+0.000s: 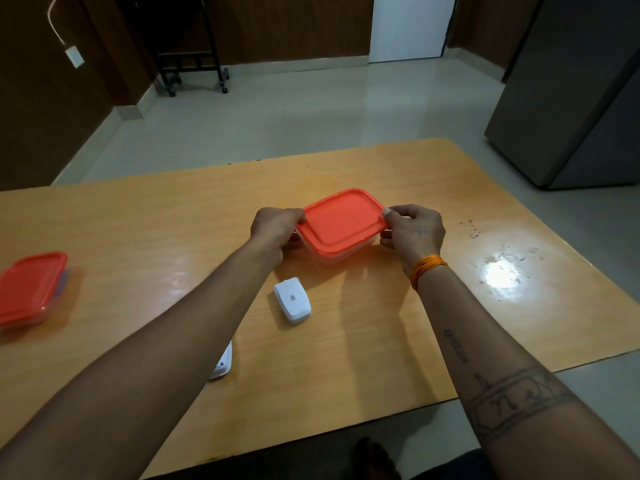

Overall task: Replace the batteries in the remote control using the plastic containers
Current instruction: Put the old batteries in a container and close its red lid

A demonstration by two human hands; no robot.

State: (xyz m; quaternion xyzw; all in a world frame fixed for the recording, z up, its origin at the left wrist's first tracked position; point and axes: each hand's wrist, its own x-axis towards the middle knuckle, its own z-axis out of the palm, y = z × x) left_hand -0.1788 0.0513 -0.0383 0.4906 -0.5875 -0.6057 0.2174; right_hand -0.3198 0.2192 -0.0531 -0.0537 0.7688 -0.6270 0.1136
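Observation:
A clear plastic container with an orange lid [341, 223] stands mid-table. My left hand [275, 232] grips its left edge, thumb on the lid's rim. My right hand [412, 233] grips its right edge, fingertips on the lid's corner. The lid is on the container. Nearer to me lies a white battery cover [292, 304], label side up. The white remote control [221, 363] lies partly hidden under my left forearm. A second container with an orange lid [29, 289] sits at the table's left edge. What the containers hold is hidden.
The wooden table [381, 341] has a bright glare patch and dark specks at the right [498, 271]. Beyond it is tiled floor, a black wheeled stand [194, 64] at the back and a grey cabinet [581, 98] at the right.

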